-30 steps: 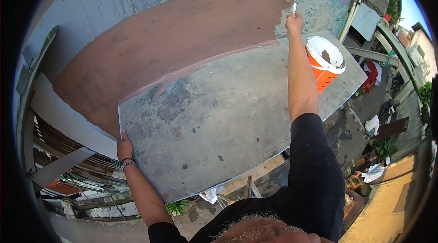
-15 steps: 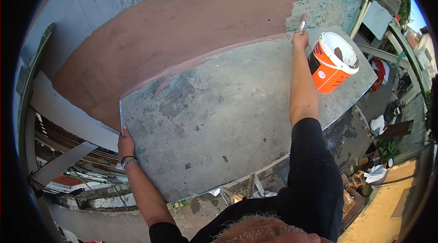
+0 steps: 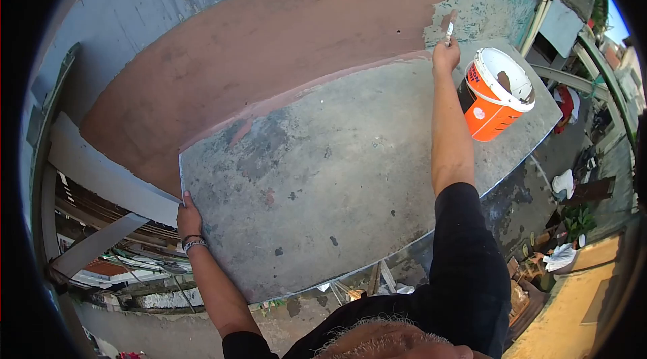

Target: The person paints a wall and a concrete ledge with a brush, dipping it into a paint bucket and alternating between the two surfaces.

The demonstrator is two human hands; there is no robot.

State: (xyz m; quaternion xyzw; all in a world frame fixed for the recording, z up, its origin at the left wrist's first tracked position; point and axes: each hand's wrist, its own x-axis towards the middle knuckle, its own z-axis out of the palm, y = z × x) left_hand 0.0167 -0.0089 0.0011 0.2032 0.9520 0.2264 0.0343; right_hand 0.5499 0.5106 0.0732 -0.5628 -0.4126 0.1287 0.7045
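At the upper right, the right hand (image 3: 445, 56) hides part of the brush (image 3: 449, 30). You can't tell if its tip touches the wall (image 3: 303, 36). The front of the bucket (image 3: 499, 116) hides some of its inside. At the lower right, a person (image 3: 559, 258) is too small to see well. The bottom edge of the frame cuts off the left sleeve (image 3: 246, 345).

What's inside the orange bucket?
Inside the orange bucket, a brown patch shows against the white inner wall. The bucket's near side covers the deepest part, so I can't see how much paint, if any, is down there.
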